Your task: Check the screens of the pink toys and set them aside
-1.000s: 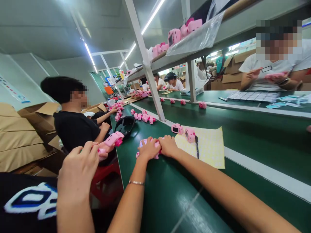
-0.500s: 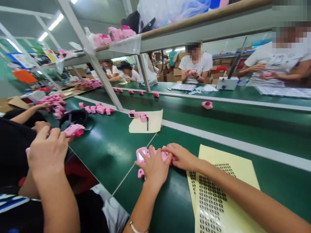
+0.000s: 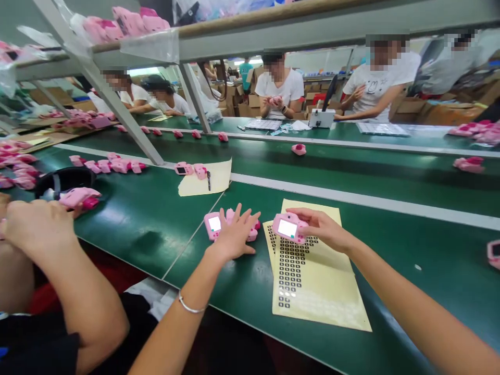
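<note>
My right hand (image 3: pixel 322 228) grips a pink toy camera (image 3: pixel 288 228) with a lit white screen and holds it over a yellow sticker sheet (image 3: pixel 312 276) covered with small black labels. My left hand (image 3: pixel 234 234) rests with fingers spread on several pink toy cameras (image 3: pixel 214 225) lying on the green bench; one of them shows a lit screen. A bracelet sits on my left wrist.
A neighbour's arm and hands (image 3: pixel 39 229) work at my left, by a black tray (image 3: pixel 62 179). Another yellow sheet (image 3: pixel 203 182) with a pen and pink cameras lies further back. More pink cameras ride the green belt (image 3: pixel 351 166). People sit opposite under a shelf (image 3: pixel 273 26).
My view swung right. My right hand lifted one pink camera away from the group and over the sticker sheet; my left hand stayed on the others and spread its fingers.
</note>
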{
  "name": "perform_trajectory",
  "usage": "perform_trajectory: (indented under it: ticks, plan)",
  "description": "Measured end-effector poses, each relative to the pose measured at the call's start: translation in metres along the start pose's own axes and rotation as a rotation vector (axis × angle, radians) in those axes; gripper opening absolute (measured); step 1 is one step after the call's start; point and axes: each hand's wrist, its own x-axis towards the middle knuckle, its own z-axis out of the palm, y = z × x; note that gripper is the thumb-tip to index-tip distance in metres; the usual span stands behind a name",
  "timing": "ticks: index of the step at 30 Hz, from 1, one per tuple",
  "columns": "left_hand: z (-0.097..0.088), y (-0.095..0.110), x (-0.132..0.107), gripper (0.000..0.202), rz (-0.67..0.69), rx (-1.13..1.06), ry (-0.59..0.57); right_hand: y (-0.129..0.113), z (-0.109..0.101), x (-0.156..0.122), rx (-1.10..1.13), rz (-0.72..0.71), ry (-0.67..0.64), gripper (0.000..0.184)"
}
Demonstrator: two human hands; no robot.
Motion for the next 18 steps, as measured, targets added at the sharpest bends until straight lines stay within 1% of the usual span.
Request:
perform_trajectory:
  ticks: [2, 4, 6, 8, 10, 12, 14, 16, 18]
  plan:
    - [0.0, -0.004, 0.006, 0.081, 0.044, 0.045, 0.013, 0.007, 0.0, -0.026, -0.05, -0.009, 0.053, 0.058]
    - [0.001, -0.004, 0.012, 0.069, 0.07, 0.045, 0.081, 0.017, 0.0, -0.051, -0.18, -0.048, 0.132, 0.056]
    - [0.004, 0.0, 0.016, 0.064, 0.099, 0.02, 0.148, 0.028, -0.001, -0.072, -0.363, -0.089, 0.202, 0.058]
    - [0.006, 0.006, 0.015, 0.063, 0.122, -0.018, 0.215, 0.038, -0.005, -0.087, -0.516, -0.108, 0.25, 0.058]
    - [0.008, 0.016, 0.01, 0.063, 0.116, -0.089, 0.28, 0.047, -0.009, -0.097, -0.587, -0.105, 0.273, 0.055]
    - [0.011, 0.029, 0.002, 0.064, 0.089, -0.205, 0.332, 0.053, -0.013, -0.101, -0.623, -0.11, 0.287, 0.052]
    - [0.017, 0.043, -0.006, 0.064, 0.051, -0.31, 0.367, 0.056, -0.013, -0.103, -0.645, -0.134, 0.315, 0.054]
    - [0.027, 0.059, -0.013, 0.063, 0.013, -0.326, 0.389, 0.057, -0.012, -0.107, -0.653, -0.151, 0.359, 0.057]
    - [0.04, 0.073, -0.016, 0.064, -0.017, -0.251, 0.393, 0.058, -0.009, -0.113, -0.652, -0.142, 0.419, 0.059]
